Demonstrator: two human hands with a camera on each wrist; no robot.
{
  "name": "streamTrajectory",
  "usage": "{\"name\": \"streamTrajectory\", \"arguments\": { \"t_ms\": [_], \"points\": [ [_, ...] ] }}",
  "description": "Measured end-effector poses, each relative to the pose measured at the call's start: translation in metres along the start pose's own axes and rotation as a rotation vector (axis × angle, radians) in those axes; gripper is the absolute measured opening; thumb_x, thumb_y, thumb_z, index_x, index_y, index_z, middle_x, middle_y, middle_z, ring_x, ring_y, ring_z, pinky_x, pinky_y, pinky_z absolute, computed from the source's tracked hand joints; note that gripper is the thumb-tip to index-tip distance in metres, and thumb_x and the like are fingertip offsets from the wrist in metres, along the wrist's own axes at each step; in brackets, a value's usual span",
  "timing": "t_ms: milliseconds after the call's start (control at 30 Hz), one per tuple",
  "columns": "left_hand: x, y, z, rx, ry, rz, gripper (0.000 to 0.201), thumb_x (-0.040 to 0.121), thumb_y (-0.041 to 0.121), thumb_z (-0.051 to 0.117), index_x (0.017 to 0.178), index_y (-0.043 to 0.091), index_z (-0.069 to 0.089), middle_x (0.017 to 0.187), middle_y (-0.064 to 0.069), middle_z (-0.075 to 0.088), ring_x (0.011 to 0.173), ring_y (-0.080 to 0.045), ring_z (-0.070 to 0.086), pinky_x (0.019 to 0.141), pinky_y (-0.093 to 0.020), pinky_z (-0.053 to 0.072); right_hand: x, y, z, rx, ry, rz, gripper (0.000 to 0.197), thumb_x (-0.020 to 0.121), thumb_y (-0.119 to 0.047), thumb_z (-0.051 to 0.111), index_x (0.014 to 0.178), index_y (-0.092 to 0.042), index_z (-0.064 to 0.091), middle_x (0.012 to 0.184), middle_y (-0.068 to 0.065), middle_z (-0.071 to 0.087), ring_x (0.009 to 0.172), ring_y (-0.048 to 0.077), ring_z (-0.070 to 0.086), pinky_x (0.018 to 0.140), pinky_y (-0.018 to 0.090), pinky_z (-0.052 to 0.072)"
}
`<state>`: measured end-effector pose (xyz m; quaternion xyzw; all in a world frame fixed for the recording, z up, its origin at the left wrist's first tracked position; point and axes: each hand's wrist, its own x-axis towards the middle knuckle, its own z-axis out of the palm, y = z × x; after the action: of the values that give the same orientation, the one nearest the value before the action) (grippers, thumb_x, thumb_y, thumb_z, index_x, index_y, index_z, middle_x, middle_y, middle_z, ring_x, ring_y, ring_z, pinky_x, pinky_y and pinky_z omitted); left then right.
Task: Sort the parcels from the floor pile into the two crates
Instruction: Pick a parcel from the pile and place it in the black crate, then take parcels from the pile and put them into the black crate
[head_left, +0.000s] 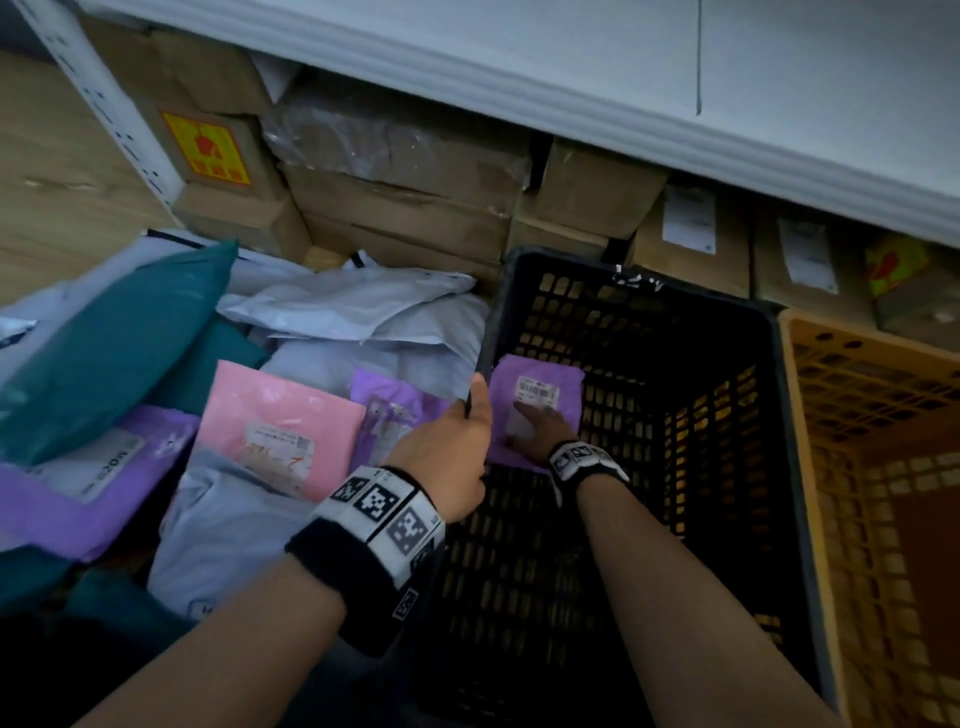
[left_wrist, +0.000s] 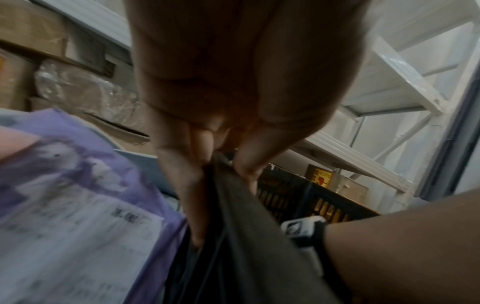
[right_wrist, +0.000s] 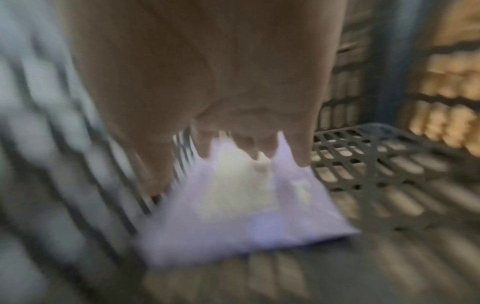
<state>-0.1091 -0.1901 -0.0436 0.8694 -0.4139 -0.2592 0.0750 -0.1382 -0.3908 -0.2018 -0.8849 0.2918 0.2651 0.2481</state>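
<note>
A small purple parcel (head_left: 509, 379) with a white label lies on the floor of the black crate (head_left: 649, 291), near its left wall. My right hand (head_left: 535, 421) reaches down into the crate, fingers straight and spread just over the parcel (right_wrist: 259, 226); blur in the right wrist view hides whether the right hand (right_wrist: 249, 152) touches it. My left hand (head_left: 467, 415) grips the crate's left rim (left_wrist: 246, 226), thumb inside and fingers outside (left_wrist: 182, 185). The orange crate (head_left: 789, 389) stands to the right of the black one. The floor pile lies to the left: a pink parcel (head_left: 280, 415), a teal one (head_left: 114, 343), purple ones (head_left: 395, 405).
White and grey mailer bags (head_left: 353, 306) fill the back of the pile. Cardboard boxes (head_left: 405, 208) are stacked under a white shelf (head_left: 571, 93) right behind both crates. Another labelled purple parcel (left_wrist: 78, 185) lies against the black crate's left side.
</note>
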Motion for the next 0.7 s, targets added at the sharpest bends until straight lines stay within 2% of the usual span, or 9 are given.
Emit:
{"name": "streamTrajectory", "arguments": {
  "t_ms": [100,167,267,367,500,567,600,667,700],
  "points": [
    [-0.009,-0.012,-0.002,-0.179,-0.023,-0.011,0.082,0.097,0.028,0.051,0.154,0.022,-0.008,0.142,-0.012,0.048,0.121,-0.03,0.053,0.099,-0.037,0.042,-0.031,-0.011,-0.027,0.143,0.175,0.024,0.048,0.1,-0.039,0.056,0.142,-0.016,0.055,0.149,0.011,0.051,0.134,0.03,0.05,0.107,0.03,0.038],
    [-0.021,-0.028,-0.002,-0.296,0.034,-0.038,0.072,0.096,0.036,0.052,0.155,0.027,0.01,0.136,-0.014,0.055,0.124,-0.031,0.052,0.105,-0.034,0.039,-0.055,-0.019,-0.047,0.217,0.258,0.03,0.033,0.099,-0.034,0.056,0.116,-0.012,0.072,0.127,0.013,0.068,0.118,0.031,0.062,0.096,0.031,0.047],
    [-0.05,-0.063,-0.001,-0.425,0.209,-0.109,0.052,0.095,0.032,0.055,0.145,0.023,0.04,0.126,-0.007,0.064,0.116,-0.027,0.059,0.1,-0.031,0.044,-0.092,-0.041,-0.075,0.471,0.366,0.038,0.023,0.093,-0.025,0.061,0.081,-0.012,0.075,0.09,0.014,0.076,0.087,0.03,0.073,0.078,0.04,0.06],
    [-0.077,-0.102,0.002,-0.462,0.318,-0.217,0.039,0.094,0.024,0.055,0.133,0.018,0.054,0.114,-0.008,0.07,0.1,-0.024,0.066,0.092,-0.034,0.051,-0.119,-0.082,-0.099,0.723,0.448,0.009,0.02,0.095,-0.023,0.066,0.078,-0.014,0.073,0.075,0.007,0.074,0.061,0.016,0.069,0.057,0.032,0.061],
    [-0.101,-0.139,0.006,-0.479,0.45,-0.349,0.034,0.095,0.019,0.052,0.128,0.017,0.059,0.112,-0.012,0.07,0.104,-0.029,0.065,0.094,-0.039,0.049,-0.124,-0.164,-0.117,0.975,0.281,-0.026,0.015,0.095,-0.018,0.067,0.086,-0.006,0.068,0.069,0.008,0.066,0.047,0.013,0.061,0.044,0.023,0.053],
    [-0.106,-0.15,0.009,-0.553,0.501,-0.358,0.032,0.094,0.015,0.052,0.125,0.015,0.061,0.111,-0.014,0.07,0.105,-0.03,0.064,0.095,-0.039,0.048,-0.113,-0.205,-0.115,0.992,0.169,-0.012,0.015,0.096,-0.017,0.066,0.097,-0.002,0.064,0.079,0.011,0.063,0.057,0.018,0.063,0.045,0.027,0.055],
    [-0.107,-0.154,0.011,-0.597,0.517,-0.361,0.032,0.093,0.012,0.053,0.124,0.014,0.062,0.111,-0.015,0.07,0.105,-0.031,0.064,0.096,-0.039,0.048,-0.108,-0.223,-0.109,0.997,0.117,0.003,0.02,0.096,-0.017,0.066,0.106,0.0,0.062,0.088,0.013,0.062,0.067,0.022,0.064,0.053,0.033,0.06],
    [-0.106,-0.162,0.013,-0.665,0.534,-0.371,0.03,0.093,0.011,0.052,0.122,0.014,0.062,0.112,-0.014,0.07,0.104,-0.03,0.065,0.094,-0.038,0.048,-0.087,-0.249,-0.093,0.94,0.078,0.028,0.036,0.096,-0.02,0.066,0.123,0.0,0.054,0.113,0.02,0.06,0.092,0.033,0.065,0.082,0.047,0.06],
    [-0.104,-0.165,0.014,-0.681,0.543,-0.378,0.03,0.094,0.012,0.051,0.121,0.015,0.062,0.112,-0.012,0.07,0.103,-0.03,0.065,0.093,-0.037,0.048,-0.078,-0.258,-0.084,0.9,0.058,0.035,0.041,0.096,-0.023,0.065,0.129,-0.002,0.052,0.125,0.02,0.057,0.106,0.035,0.063,0.093,0.049,0.056]
  ]
}}
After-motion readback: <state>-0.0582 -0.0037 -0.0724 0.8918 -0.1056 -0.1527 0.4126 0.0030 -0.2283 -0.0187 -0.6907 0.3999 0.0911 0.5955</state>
